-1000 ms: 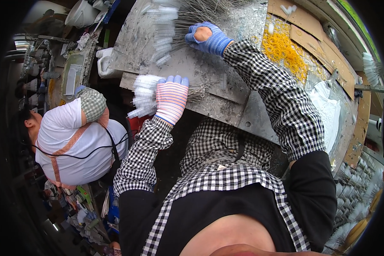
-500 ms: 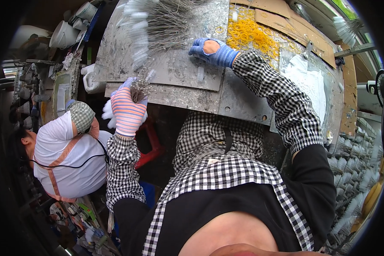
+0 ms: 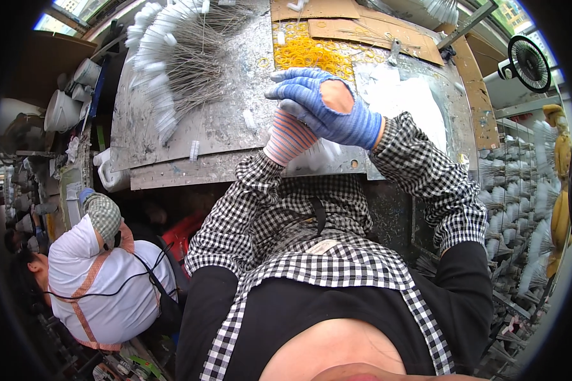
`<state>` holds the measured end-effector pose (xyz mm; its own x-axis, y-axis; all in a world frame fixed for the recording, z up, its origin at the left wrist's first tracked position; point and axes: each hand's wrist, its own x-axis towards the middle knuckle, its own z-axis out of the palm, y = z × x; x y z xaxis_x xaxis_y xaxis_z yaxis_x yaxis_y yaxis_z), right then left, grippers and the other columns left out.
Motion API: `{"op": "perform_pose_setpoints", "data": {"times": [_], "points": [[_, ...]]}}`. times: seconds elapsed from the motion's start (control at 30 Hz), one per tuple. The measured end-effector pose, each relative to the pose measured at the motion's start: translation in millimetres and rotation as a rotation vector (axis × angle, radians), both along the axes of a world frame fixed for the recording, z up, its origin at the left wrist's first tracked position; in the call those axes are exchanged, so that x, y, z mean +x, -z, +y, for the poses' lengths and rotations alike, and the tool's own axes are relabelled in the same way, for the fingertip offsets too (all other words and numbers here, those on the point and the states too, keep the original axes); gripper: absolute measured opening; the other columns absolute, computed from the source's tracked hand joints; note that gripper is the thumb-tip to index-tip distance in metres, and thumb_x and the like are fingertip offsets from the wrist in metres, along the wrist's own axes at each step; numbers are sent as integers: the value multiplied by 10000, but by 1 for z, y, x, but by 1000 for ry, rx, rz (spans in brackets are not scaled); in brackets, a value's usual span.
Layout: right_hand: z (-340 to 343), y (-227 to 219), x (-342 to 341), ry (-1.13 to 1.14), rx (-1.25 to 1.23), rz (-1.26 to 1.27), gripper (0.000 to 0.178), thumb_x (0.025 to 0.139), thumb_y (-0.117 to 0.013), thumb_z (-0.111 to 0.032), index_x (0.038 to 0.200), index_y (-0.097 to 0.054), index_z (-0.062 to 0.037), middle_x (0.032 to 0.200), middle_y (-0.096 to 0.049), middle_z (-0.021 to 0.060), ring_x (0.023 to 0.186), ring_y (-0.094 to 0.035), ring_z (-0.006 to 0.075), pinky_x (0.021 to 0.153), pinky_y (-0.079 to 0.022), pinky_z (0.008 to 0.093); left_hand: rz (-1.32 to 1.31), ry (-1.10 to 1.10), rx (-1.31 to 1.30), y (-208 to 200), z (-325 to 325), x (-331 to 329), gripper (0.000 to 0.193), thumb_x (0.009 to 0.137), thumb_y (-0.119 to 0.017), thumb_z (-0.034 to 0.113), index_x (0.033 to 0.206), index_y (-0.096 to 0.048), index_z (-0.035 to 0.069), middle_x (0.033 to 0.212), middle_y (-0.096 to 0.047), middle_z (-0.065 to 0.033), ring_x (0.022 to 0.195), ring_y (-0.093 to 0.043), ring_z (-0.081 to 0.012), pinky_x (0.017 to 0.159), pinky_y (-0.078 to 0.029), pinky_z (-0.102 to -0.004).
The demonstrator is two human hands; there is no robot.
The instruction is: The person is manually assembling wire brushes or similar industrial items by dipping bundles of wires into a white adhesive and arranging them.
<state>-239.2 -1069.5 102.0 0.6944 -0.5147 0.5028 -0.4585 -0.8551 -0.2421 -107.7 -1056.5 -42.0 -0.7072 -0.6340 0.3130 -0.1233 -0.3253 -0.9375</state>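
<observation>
My left hand (image 3: 290, 137), in a pink-and-blue striped glove, is closed over the front part of the worktable. Its fingers are mostly hidden behind my right hand. White bristles of a bundle of wire brushes (image 3: 328, 151) stick out beside it, below my right wrist; the wire ends are hidden. My right hand (image 3: 334, 106), in a blue striped glove with a hole at the back, lies across the left one. Its fingers reach out to the left, slightly bent and apart, with nothing visible in them. Yellow rubber bands (image 3: 308, 52) lie in a heap just beyond.
A large pile of wire brushes (image 3: 190, 63) covers the table's far left. A loose brush (image 3: 194, 150) lies near the front edge. Cardboard sheets (image 3: 375, 39) and white paper (image 3: 400, 95) are at the right. Another person (image 3: 108, 286) sits at the left; racked brushes (image 3: 515, 184) stand at the right.
My left hand has moved right with the brush bundle, from beyond the table's left front edge to its middle. My right hand has come over it. The view has shifted.
</observation>
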Motion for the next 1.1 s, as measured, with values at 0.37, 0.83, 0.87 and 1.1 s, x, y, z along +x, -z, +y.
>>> {"op": "perform_pose_setpoints", "data": {"times": [0.37,0.83,0.87,1.1], "points": [[21,-29,-2,-301,145,-79,430,922,-620,-289,1310,-605,-102,1332,-597,161,1233,-555,376,1074,-415,484,-2550,-1021,-2108,-36,12,-14,441,1007,-539,185,1417,-434,61,1340,-569,-89,1312,-495,-189,1101,-399,-343],[46,46,-20,-4,886,-300,1195,672,-909,-470,1557,-243,-22,1489,-446,230,1374,-452,319,1145,-360,391,-2277,-647,-868,-128,52,15,426,817,-753,34,1208,-583,33,1085,-667,-70,1006,-639,-153,885,-535,-313],[53,56,-18,-14,1069,-346,1127,692,-898,-465,1533,-298,-16,1463,-478,220,1352,-475,305,1134,-374,391,-2234,-541,-864,-120,59,21,503,826,-778,95,1275,-561,32,1123,-662,-72,1025,-632,-158,915,-521,-314],[99,105,-16,80,1536,-450,727,775,-866,-320,1346,-544,-5,1197,-680,111,1104,-621,181,997,-483,350,-2349,-69,-1212,-61,118,42,551,899,-745,201,1335,-513,-44,1180,-655,-117,1045,-624,-157,929,-514,-306]]}}
